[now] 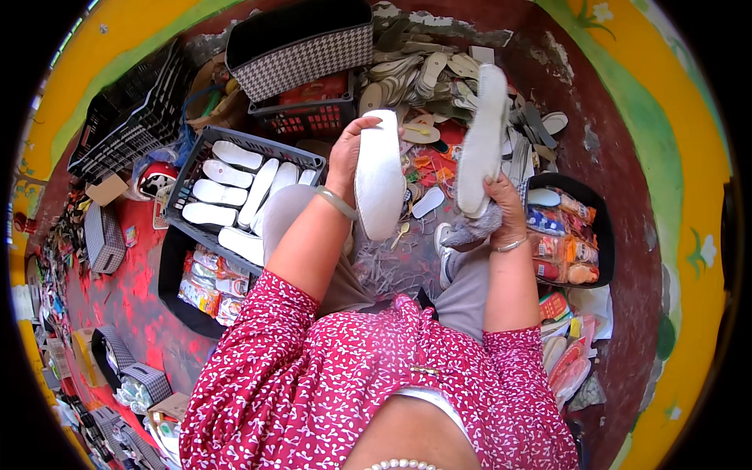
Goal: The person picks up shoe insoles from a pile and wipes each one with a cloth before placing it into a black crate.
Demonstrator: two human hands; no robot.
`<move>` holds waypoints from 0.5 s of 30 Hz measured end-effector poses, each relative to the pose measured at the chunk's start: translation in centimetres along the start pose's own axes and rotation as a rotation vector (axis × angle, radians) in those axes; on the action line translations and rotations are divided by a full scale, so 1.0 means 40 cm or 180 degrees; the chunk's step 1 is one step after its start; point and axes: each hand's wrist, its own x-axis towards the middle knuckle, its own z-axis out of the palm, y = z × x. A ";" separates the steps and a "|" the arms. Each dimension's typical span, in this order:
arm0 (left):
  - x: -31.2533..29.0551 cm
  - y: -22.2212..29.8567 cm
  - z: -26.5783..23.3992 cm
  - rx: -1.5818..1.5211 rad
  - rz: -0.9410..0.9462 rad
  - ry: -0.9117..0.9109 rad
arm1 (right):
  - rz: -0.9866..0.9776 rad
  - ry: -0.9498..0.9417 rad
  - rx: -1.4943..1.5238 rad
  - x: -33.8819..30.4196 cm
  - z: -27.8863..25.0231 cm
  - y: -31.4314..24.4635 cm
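My left hand [346,157] grips a smooth white insole [380,184] by its upper left edge and holds it upright in front of me. In my right hand [509,207] is a fleecy white insole [482,133], pinched near its lower end and pointing up and away. A grey fluffy piece [475,227] hangs at the same hand, below the fleecy insole; what it is I cannot make out. Several white insoles [214,192] lie in a dark grey plastic crate [266,141] left of my left forearm.
Piled insoles [399,78] fill the far side, near a houndstooth box [305,59]. Black bins of packaged goods stand left [168,266] and right [607,235]. Grey scraps [392,266] and a spoon-shaped piece [400,234] lie between my legs. A black crate [129,117] leans far left.
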 end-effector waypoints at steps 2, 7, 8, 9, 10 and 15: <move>-0.019 -0.014 0.026 -0.0152 -0.0243 0.0028 | 0.0198 -0.0120 -0.0152 0.009 0.021 0.017; -0.009 -0.063 -0.013 -0.0595 -0.0437 -0.0341 | 0.0573 -0.0399 -0.0550 0.023 0.103 0.058; -0.035 -0.043 0.029 -0.0853 -0.0639 -0.0533 | 0.0693 -0.0398 -0.0648 0.023 0.107 0.065; -0.048 -0.034 0.052 -0.1111 -0.0840 -0.0725 | 0.0723 -0.0426 -0.0695 0.025 0.108 0.073; -0.038 -0.043 0.041 -0.0485 -0.0431 -0.0668 | 0.0752 -0.0472 -0.0753 0.031 0.110 0.084; -0.042 -0.037 0.036 -0.0814 -0.0891 -0.0839 | 0.0669 -0.0396 -0.1003 0.042 0.085 0.112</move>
